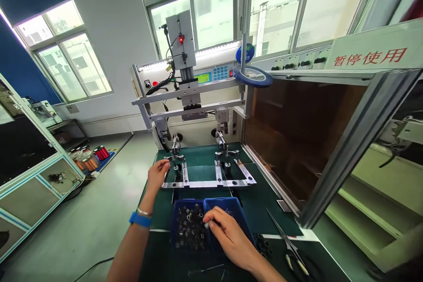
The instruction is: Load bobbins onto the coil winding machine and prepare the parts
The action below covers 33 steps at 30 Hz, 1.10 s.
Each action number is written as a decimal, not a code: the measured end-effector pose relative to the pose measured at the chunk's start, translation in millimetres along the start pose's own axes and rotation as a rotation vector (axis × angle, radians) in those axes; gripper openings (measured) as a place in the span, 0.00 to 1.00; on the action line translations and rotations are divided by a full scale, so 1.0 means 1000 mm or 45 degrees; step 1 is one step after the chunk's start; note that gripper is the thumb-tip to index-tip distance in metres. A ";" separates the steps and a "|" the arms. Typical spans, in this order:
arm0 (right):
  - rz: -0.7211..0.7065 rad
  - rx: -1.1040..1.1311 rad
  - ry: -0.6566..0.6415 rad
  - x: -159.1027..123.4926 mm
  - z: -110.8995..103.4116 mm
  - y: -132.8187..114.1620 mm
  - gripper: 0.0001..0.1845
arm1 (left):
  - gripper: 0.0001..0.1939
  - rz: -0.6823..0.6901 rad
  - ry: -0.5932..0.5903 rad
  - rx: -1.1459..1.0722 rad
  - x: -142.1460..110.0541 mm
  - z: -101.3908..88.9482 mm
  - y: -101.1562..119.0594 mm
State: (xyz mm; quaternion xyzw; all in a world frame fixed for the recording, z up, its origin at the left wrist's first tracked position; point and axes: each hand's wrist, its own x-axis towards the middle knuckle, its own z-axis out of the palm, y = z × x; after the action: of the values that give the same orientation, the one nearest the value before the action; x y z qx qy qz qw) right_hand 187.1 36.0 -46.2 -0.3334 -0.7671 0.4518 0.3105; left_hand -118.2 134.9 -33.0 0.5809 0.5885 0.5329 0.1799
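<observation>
My left hand (158,175), with a blue band at the wrist, is raised beside the left spindle (176,168) of the bench machine. Its thumb and fingers are pinched together; anything between them is too small to make out. My right hand (228,232) hovers over the blue bins, its fingers curled closed. A small pale bit shows at its fingertips, too little to name. Below and left of it, the left blue bin (173,216) holds many small dark cylindrical parts (190,229). The right blue bin (236,206) is partly hidden by my right hand.
The machine's metal bracket frame (203,184) spans the green mat (261,194). Scissors (287,240) lie at the right, near several small dark rings (263,246). A blue ring (253,76) hangs above. A tinted panel (284,136) bounds the right side.
</observation>
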 end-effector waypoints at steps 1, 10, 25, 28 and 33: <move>-0.001 0.001 0.014 0.000 0.000 0.002 0.14 | 0.19 0.012 0.067 0.030 0.021 0.001 0.000; 0.034 -0.046 0.126 0.002 -0.008 0.011 0.17 | 0.06 -0.051 -0.068 0.437 0.080 0.013 -0.005; 0.175 -0.781 0.647 0.136 -0.169 0.013 0.12 | 0.09 -0.108 -0.111 0.722 0.066 0.018 -0.010; 0.267 -0.884 0.492 0.168 -0.182 0.022 0.10 | 0.05 -0.104 -0.098 0.739 0.066 0.019 -0.011; 0.433 -0.907 0.324 0.181 -0.172 0.050 0.12 | 0.05 -0.080 -0.076 0.776 0.068 0.019 -0.018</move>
State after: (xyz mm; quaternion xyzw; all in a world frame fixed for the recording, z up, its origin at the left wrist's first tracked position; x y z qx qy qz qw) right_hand 226.0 281.3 9.3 -0.5951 -0.7649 0.1581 0.1892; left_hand -128.7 207.1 -27.0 0.6050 0.7333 0.3086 0.0311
